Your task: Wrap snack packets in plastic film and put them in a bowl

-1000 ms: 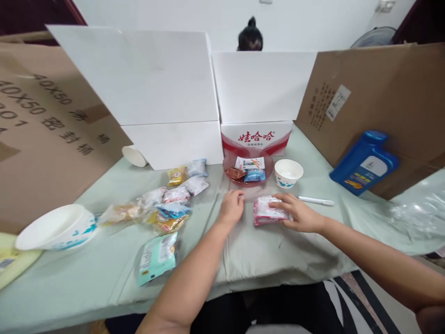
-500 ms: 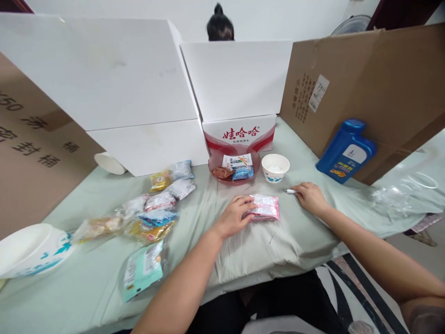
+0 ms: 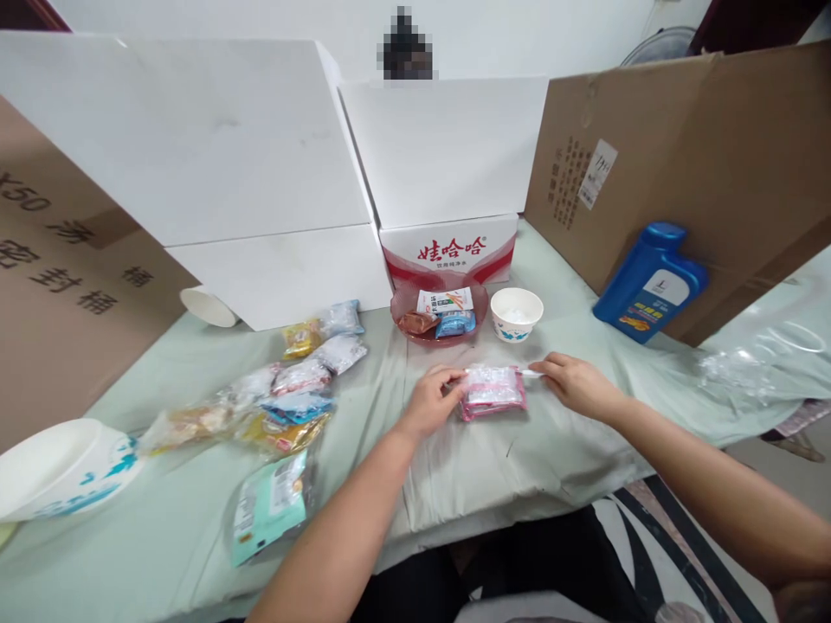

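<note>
A pink and silvery plastic-wrapped packet (image 3: 494,389) lies near the front of the cloth-covered table. My left hand (image 3: 432,405) closes on its left end, thumb at the near side and fingers at the far side. From the right, my right hand (image 3: 577,381) pinches a slim white tool (image 3: 533,374) whose front reaches the packet's upper right corner. Its exact kind is too small to make out. Behind the packet stand a paper cup (image 3: 516,313) with something white inside and a reddish clear bowl (image 3: 399,322) holding several small snack packs.
Several snack packets (image 3: 302,376) and a mint-green pouch (image 3: 269,510) lie on the left, beside a large paper bowl (image 3: 71,472). White boxes (image 3: 441,151) wall off the back. A blue bottle (image 3: 653,281) leans at a brown carton (image 3: 675,173). Someone's blurred head shows behind.
My right hand has moved left with the white tool, up to the packet. My left fingers have drawn back from the packet's top to its left end. The packet looks slightly tilted up.
</note>
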Demonstrator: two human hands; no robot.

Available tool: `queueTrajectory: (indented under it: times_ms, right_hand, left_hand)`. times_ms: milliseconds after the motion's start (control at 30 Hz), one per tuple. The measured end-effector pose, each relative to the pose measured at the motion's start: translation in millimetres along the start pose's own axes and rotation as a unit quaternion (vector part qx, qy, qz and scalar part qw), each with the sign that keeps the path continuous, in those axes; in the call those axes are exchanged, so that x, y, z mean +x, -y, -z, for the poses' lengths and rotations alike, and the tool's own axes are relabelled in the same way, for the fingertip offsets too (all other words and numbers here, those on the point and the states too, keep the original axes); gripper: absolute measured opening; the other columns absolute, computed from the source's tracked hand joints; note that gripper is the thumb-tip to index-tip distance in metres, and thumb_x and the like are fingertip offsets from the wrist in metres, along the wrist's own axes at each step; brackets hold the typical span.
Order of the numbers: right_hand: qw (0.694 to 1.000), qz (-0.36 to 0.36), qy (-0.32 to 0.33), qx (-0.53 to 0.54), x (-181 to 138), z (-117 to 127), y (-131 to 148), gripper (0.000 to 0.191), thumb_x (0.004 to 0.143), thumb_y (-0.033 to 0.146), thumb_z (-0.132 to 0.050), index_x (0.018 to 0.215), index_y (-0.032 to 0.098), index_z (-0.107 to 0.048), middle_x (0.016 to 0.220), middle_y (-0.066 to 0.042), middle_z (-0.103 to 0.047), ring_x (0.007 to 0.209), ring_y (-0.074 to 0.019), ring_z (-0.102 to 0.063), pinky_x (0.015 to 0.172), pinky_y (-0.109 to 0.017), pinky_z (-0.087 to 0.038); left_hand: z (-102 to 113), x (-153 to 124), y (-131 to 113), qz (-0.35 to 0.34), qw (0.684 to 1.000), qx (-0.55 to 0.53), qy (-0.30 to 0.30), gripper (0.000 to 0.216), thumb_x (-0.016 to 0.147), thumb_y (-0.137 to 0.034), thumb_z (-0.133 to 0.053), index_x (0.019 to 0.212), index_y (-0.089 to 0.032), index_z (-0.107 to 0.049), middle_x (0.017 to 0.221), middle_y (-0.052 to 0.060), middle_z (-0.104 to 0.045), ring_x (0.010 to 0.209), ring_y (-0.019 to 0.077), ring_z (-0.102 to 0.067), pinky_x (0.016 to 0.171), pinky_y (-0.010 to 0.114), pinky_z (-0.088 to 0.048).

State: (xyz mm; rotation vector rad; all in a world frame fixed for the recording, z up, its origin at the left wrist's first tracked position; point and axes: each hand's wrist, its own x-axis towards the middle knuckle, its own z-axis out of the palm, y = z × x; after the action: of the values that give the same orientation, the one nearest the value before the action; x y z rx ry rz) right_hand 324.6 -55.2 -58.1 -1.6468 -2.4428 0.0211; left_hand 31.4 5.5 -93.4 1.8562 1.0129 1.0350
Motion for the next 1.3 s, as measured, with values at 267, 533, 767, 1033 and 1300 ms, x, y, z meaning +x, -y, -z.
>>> queueTrajectory:
  times_ms: [267,533,767,1033,1300]
  right_hand:
    - [0.991,-0.046,-0.105,0.062,-14,-2,-14,0.035,0.093,0.038,-0.048,0.119,0.019,-0.061,0.117,-0.015,-0.061,0.11,-0.0294,-0.056,0.093,-0.047,-0.048]
    - [0.978,0.12,-0.049,0.163,26,-5,60,0.067,0.083,0.04,-0.066,0.14,0.014,-0.042,0.123,-0.019,-0.059,0.114,-0.0309,-0.053,0.095,-0.049,-0.042]
    - [0.963,0.181,0.081,0.181,-13,29,27,0.018,0.088,0.027,-0.058,0.101,0.023,-0.07,0.081,-0.004,-0.067,0.083,-0.0196,-0.058,0.095,-0.044,-0.037]
    - [0.98,0.075,-0.026,0.182,-24,35,28,0.046,0.086,0.049,-0.06,0.123,0.021,-0.056,0.123,-0.015,-0.056,0.113,-0.0275,-0.056,0.092,-0.042,-0.047]
    - [0.964,0.191,0.14,0.122,-19,11,89,0.028,0.09,0.016,-0.048,0.113,0.017,-0.062,0.09,-0.008,-0.066,0.08,-0.0199,-0.062,0.071,-0.031,-0.047]
  left_hand:
    - [17,12,14,0.052,0.965,-0.083,-0.242,0.019,0.09,-0.036,-0.041,0.095,-0.021,-0.052,0.098,0.005,-0.064,0.089,0.0158,-0.063,0.075,0.029,-0.051]
    - [19,8,1,-0.007,0.999,-0.001,-0.035,0.036,0.073,-0.034,-0.07,0.105,-0.02,-0.064,0.096,0.006,-0.066,0.099,0.0222,-0.061,0.095,0.039,-0.043]
    - [46,13,-13,-0.064,0.991,-0.1,0.057,0.024,0.076,-0.041,-0.064,0.071,-0.018,-0.062,0.092,0.009,-0.067,0.111,0.0281,-0.056,0.099,0.042,-0.04]
    - [58,8,-21,0.053,0.968,-0.152,0.195,0.047,0.078,-0.062,-0.06,0.072,-0.015,-0.059,0.053,-0.003,-0.05,0.049,0.0112,-0.049,0.055,0.025,-0.043]
    - [39,6,-22,-0.013,0.968,0.068,0.241,0.046,0.058,-0.033,-0.085,0.101,-0.023,-0.072,0.119,0.008,-0.055,0.116,0.0256,-0.054,0.105,0.037,-0.039]
